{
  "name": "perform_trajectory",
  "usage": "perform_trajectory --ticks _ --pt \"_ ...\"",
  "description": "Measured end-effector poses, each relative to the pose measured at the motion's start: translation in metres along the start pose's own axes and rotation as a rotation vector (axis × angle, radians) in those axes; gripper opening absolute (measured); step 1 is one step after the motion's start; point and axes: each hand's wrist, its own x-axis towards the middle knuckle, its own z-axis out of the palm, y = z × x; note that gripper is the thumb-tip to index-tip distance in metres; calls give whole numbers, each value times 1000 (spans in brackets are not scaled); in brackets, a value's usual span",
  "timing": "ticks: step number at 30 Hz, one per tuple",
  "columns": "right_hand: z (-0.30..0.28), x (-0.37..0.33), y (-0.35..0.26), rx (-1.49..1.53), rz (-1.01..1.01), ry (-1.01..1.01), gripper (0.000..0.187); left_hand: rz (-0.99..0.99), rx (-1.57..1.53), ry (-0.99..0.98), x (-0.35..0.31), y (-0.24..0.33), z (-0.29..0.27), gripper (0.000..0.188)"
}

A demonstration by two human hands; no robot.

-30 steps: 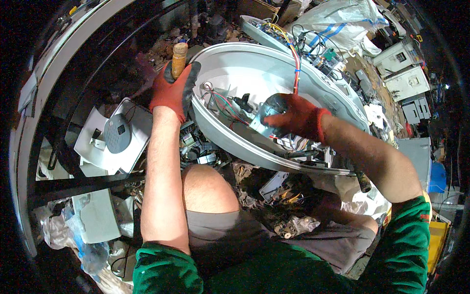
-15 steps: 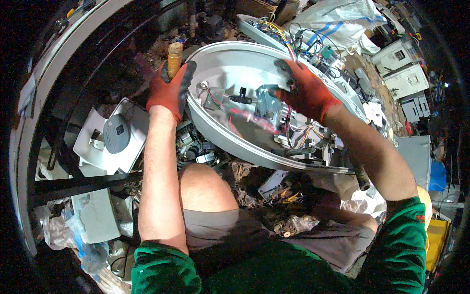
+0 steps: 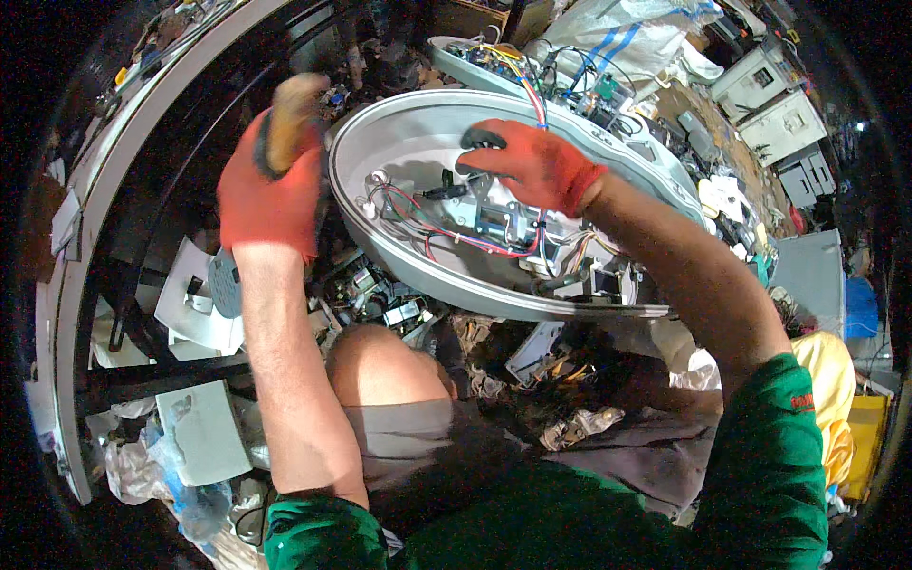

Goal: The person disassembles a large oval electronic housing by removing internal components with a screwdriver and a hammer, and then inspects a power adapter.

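My left hand (image 3: 271,195), in a red glove with dark palm, is wrapped round a blurred wooden handle (image 3: 294,119); the tool's other end is hidden. It is off to the left of a large oval grey-white plastic housing (image 3: 408,269). Inside the housing are red, white and dark wires (image 3: 465,237), a black fitting (image 3: 444,187) and metal brackets. My right hand (image 3: 541,169), gloved alike, reaches over the far side into the housing. Its fingers are curled near the brackets and black fitting; what lies between them is hidden.
A second casing part (image 3: 465,59) with wires and boards lies beyond the housing. Loose electronic parts (image 3: 380,296) lie below its near rim. At left are a white plastic piece (image 3: 195,323) and a pale panel (image 3: 201,432). A white sack (image 3: 608,43) stands at the back, a yellow crate (image 3: 866,446) at right.
My left hand has swung left, away from the housing's rim, with the wooden handle. My right hand has shifted left over the interior, its fingers more curled. The housing sits slightly lower left in view.
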Motion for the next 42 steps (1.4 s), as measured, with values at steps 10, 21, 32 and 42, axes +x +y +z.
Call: perform_trajectory --ticks 10,21,32,42 --pt "18 -14 30 149 369 68 44 -81 595 -869 47 21 83 39" --pt "1 -3 -13 1157 1061 -139 43 100 686 -1060 54 -20 139 39" --pt "-9 15 -22 1218 1093 -68 43 155 668 -976 39 -17 133 33" --pt "-28 4 -16 888 819 -10 40 169 653 -985 39 -20 140 35"
